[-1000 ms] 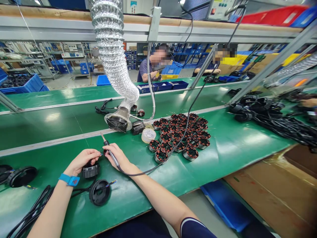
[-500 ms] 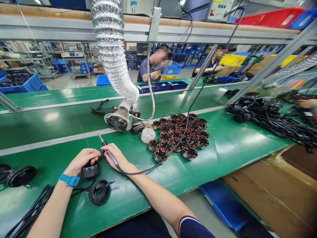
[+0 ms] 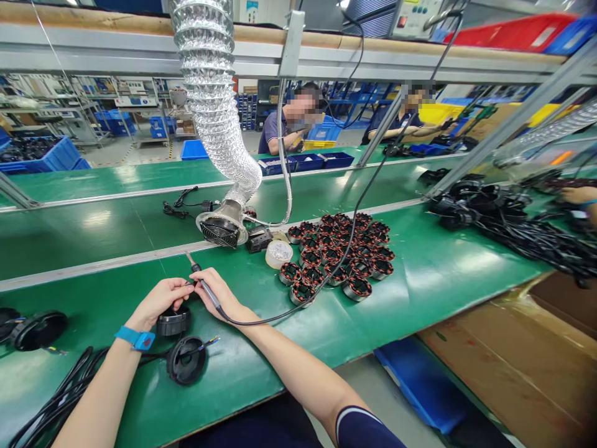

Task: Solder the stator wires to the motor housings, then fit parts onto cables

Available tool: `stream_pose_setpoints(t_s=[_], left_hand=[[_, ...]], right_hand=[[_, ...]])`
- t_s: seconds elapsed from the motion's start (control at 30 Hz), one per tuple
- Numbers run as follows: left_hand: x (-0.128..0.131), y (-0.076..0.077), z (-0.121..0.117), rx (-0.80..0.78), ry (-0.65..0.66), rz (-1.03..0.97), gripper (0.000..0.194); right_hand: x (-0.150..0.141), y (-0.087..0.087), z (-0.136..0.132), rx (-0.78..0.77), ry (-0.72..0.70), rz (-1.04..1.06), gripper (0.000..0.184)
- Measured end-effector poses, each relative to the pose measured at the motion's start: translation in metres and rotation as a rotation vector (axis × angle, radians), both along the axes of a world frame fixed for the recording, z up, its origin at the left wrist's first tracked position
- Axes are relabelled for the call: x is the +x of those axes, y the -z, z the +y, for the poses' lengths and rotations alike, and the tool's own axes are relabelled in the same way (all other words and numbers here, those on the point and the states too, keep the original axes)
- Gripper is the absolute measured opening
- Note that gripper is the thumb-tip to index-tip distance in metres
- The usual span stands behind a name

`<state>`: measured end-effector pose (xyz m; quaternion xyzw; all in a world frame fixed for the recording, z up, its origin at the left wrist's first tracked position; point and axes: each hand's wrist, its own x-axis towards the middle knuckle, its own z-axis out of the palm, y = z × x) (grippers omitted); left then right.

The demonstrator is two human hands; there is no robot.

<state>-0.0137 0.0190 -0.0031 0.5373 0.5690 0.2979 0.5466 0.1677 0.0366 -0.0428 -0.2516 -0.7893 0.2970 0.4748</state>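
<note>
My right hand (image 3: pixel 216 291) is closed around a soldering iron (image 3: pixel 211 294), its tip pointing up and away from me. My left hand (image 3: pixel 164 298) is pinched close to the fingers of my right hand; the small thing between its fingertips is too small to make out. Just under my left hand stands a round black housing (image 3: pixel 173 322), partly covered by the fingers. A second round black housing (image 3: pixel 186 361) lies nearer to me, with coloured wire ends (image 3: pixel 212 341) sticking out. A black cord (image 3: pixel 261 325) runs from the iron to the right.
Several copper-wound stators (image 3: pixel 333 254) stand grouped right of my hands, beside a round white container (image 3: pixel 278 254). A fume extractor duct (image 3: pixel 219 224) hangs ahead. More black housings (image 3: pixel 40 330) and cables (image 3: pixel 60 398) lie left; a cable heap (image 3: pixel 508 218) lies right. Two people sit opposite.
My left hand and the housing under it have shifted slightly right, closer to my right hand. The black cord on the far belt has slid left. One person opposite has stretched an arm out.
</note>
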Motion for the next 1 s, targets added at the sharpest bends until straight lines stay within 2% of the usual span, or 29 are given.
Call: stream_pose_setpoints(t_s=[0.27, 0.67, 0.87, 1.0], left_hand=[[0.0029, 0.005, 0.0021, 0.011, 0.005, 0.005, 0.051], [-0.0039, 0.006, 0.0016, -0.064, -0.048, -0.07, 0.038], [-0.0022, 0.0022, 0.0013, -0.073, -0.079, -0.119, 0.051], [-0.0007, 0.0025, 0.0007, -0.035, -0.056, -0.062, 0.045]], right_hand=[[0.0051, 0.0009, -0.0006, 0.014, -0.059, 0.025, 0.039], [0.0038, 0.0026, -0.0006, -0.047, -0.023, 0.052, 0.041], [0.0035, 0.0048, 0.0005, -0.028, -0.019, 0.063, 0.042], [0.0032, 0.008, 0.0021, -0.043, -0.02, 0.047, 0.044]])
